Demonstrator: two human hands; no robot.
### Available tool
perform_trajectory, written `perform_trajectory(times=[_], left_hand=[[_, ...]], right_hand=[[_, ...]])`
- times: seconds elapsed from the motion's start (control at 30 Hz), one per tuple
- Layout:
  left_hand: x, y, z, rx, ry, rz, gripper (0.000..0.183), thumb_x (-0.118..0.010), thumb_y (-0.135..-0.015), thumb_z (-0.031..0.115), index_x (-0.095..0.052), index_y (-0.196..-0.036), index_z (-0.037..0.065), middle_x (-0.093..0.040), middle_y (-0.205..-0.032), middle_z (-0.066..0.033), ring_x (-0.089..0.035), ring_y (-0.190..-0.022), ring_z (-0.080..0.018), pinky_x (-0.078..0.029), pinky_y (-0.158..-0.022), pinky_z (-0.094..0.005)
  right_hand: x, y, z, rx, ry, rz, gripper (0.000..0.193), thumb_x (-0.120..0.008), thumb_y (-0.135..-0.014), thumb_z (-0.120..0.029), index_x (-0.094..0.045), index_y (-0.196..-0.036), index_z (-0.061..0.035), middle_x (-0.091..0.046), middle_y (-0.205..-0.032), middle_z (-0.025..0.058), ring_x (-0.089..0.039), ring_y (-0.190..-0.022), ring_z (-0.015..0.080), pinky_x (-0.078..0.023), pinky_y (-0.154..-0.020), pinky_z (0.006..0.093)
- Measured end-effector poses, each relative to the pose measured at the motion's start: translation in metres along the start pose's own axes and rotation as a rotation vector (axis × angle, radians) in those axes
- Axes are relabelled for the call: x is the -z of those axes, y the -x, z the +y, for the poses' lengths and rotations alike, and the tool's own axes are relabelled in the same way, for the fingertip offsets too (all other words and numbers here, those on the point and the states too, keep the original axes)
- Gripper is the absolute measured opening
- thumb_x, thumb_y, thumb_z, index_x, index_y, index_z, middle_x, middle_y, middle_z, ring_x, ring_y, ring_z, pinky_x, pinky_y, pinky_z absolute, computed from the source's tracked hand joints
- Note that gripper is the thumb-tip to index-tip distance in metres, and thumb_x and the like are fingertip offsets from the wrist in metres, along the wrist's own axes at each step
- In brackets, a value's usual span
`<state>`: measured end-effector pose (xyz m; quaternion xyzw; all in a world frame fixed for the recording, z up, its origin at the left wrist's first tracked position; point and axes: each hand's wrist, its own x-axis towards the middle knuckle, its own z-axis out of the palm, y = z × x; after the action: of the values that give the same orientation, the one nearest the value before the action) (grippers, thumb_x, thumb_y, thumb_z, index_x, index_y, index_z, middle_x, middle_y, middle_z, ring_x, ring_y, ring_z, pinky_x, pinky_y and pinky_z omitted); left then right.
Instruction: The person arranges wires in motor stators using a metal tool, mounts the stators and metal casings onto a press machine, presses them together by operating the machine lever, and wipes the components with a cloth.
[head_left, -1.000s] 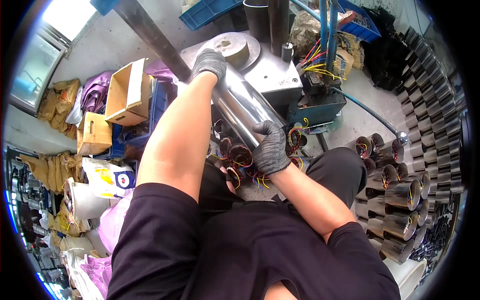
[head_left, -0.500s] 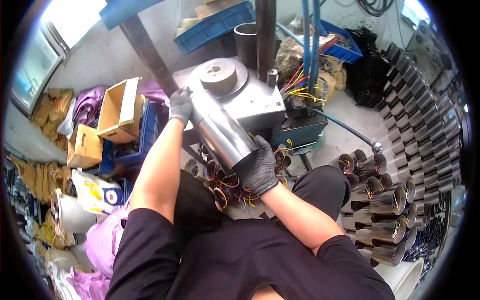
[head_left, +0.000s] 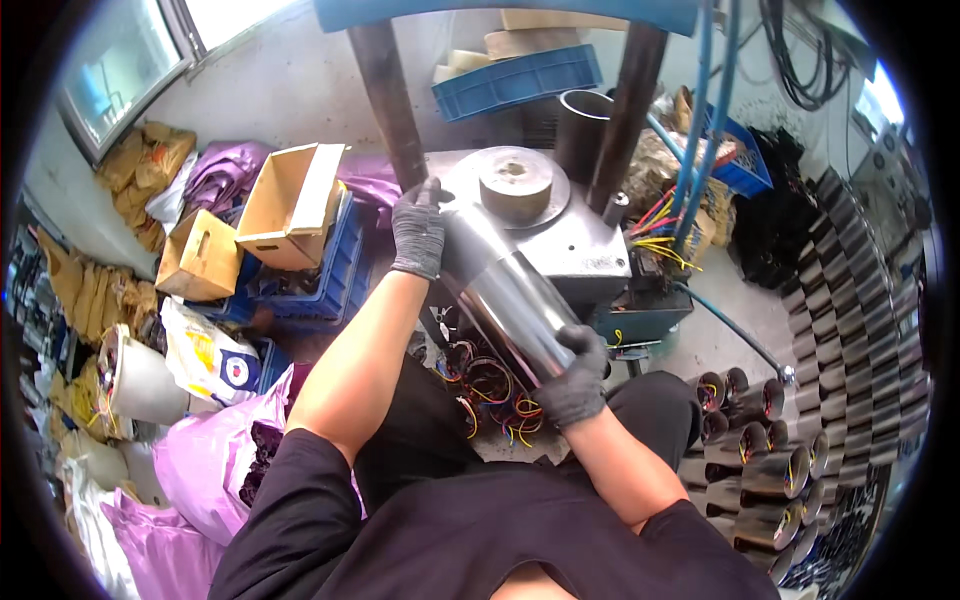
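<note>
A shiny metal tube (head_left: 522,305) lies slantwise in the air between my two gloved hands, over my lap and in front of the press table. Its upper end points away to the left, its lower end toward my right knee. My left hand (head_left: 417,235) is closed at the upper end, partly hidden by its own glove. At the lower end my right hand (head_left: 578,380) wraps the tube from beneath and the right side. Just behind the tube, a round metal block (head_left: 515,185) sits on a disc on the press table (head_left: 590,255).
Two dark press columns (head_left: 388,105) flank the round block. Coloured wires (head_left: 490,385) spill from parts below the tube. Stacked tubes (head_left: 850,300) line the right side. Cardboard boxes (head_left: 290,205), a blue crate (head_left: 335,270) and purple bags (head_left: 215,465) stand at left.
The whole view has swung, so the press and surroundings sit further right and lower in the picture. Both hands keep their hold on the tube, which stays slanted.
</note>
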<state>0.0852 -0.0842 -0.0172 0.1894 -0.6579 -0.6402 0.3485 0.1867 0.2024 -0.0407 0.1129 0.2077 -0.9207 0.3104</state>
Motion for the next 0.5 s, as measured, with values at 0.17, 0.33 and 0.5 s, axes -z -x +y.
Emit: perform_trajectory(times=[0.17,0.33,0.5], left_hand=[[-0.001,0.014,0.06,-0.261,0.009,0.045,0.03,-0.061,-0.103,0.027,-0.072,-0.1,0.0,-0.073,-0.088,-0.0062,-0.06,-0.078,-0.0131,-0.048,-0.078,-0.0308],[0.014,-0.029,-0.008,-0.147,-0.491,-0.017,0.028,-0.066,-0.1,0.027,-0.071,-0.111,0.003,-0.074,-0.091,-0.0094,-0.066,-0.083,-0.0157,-0.053,-0.079,-0.0317],[-0.013,-0.006,-0.003,-0.138,-0.831,-0.399,0.042,-0.059,-0.098,0.039,-0.073,-0.116,0.004,-0.074,-0.108,-0.0219,-0.071,-0.105,-0.0364,-0.052,-0.096,-0.0411]], right_hand=[[-0.011,0.02,0.003,0.021,0.098,-0.245,0.074,-0.062,-0.08,-0.022,-0.043,-0.145,0.0093,-0.058,-0.138,0.0263,-0.063,-0.121,0.0392,-0.048,-0.113,0.0472],[-0.015,-0.007,0.038,0.009,0.103,0.147,0.06,-0.059,-0.079,-0.017,-0.054,-0.134,0.0059,-0.064,-0.123,0.0221,-0.066,-0.113,0.0379,-0.05,-0.109,0.0456],[-0.045,0.008,0.023,-0.184,0.0,0.139,0.074,-0.061,-0.073,-0.016,-0.049,-0.143,0.0037,-0.062,-0.132,0.0221,-0.06,-0.124,0.0379,-0.045,-0.114,0.048]])
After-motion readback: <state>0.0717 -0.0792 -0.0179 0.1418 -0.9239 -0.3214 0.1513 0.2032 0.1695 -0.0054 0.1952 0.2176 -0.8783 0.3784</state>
